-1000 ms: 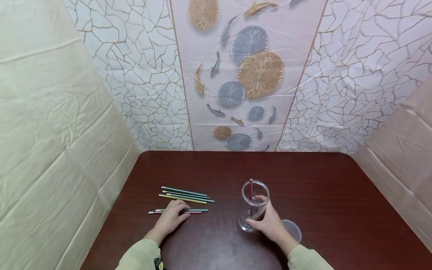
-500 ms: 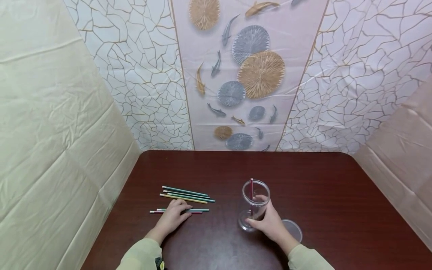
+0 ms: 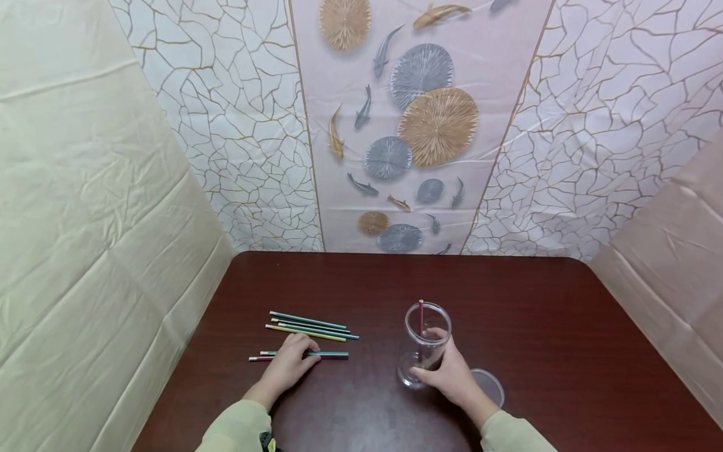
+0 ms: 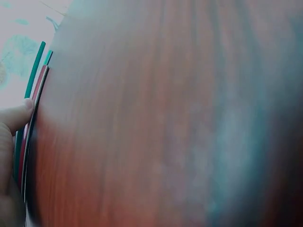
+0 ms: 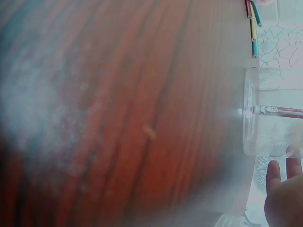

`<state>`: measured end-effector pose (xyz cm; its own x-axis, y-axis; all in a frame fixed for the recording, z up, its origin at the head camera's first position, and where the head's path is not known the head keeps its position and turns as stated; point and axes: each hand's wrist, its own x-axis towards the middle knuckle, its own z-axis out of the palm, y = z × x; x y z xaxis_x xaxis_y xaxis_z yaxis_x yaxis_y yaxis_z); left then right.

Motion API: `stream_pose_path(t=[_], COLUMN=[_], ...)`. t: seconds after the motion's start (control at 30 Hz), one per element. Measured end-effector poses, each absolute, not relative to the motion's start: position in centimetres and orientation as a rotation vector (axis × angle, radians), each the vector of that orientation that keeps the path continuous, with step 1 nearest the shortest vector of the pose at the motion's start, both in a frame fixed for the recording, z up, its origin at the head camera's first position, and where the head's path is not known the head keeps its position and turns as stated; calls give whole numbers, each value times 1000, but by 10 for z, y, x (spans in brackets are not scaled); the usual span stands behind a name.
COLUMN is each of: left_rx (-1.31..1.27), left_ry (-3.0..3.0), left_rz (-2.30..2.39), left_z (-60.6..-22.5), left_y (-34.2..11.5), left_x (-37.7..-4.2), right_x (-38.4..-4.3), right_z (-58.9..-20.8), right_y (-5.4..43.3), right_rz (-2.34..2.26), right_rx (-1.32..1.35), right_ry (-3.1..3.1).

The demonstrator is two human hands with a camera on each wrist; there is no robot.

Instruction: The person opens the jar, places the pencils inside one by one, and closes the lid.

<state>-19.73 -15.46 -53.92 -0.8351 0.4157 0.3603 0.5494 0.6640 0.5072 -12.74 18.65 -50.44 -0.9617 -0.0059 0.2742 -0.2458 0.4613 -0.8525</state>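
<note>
My left hand (image 3: 287,364) is on the table at the left, over two pencils. Its thumb and fingertips pinch a green pencil (image 3: 336,356), which lies across the thumb in the left wrist view. A red pencil (image 3: 257,359) lies under the same hand, its eraser end showing and its right part hidden. My right hand (image 3: 453,371) grips a clear jar (image 3: 409,367) around its side, the jar standing on the table. Inside the jar another red pencil (image 3: 420,315) stands nearly upright; the right wrist view shows its eraser end (image 5: 269,110) down.
Beyond the left hand lies a loose group of green, dark and yellow pencils (image 3: 309,328). A clear round lid (image 3: 490,388) rests flat beside the right wrist. The dark red-brown table (image 3: 361,402) meets a patterned cloth wall (image 3: 395,207) at the back.
The right end of the green pencil under my left hand has shifted slightly toward me and now covers the red pencil's end. The right hand and jar stay in place.
</note>
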Motion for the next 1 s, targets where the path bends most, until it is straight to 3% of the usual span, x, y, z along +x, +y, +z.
stream_pose_path(t=[0.53, 0.8, 1.0], left_rx=[-848, -886, -685], left_ry=[-2444, -2365, -2325], left_rz=[-860, -903, -1068], left_z=[-524, -488, -448], left_y=[-140, -121, -108], left_x=[-204, -205, -195], right_x=[-126, -126, -127], right_z=[-509, -508, -506], right_y=[194, 196, 192], right_rz=[1503, 1430, 1464], right_rx=[177, 154, 186], right_ry=[-2478, -2507, -2568])
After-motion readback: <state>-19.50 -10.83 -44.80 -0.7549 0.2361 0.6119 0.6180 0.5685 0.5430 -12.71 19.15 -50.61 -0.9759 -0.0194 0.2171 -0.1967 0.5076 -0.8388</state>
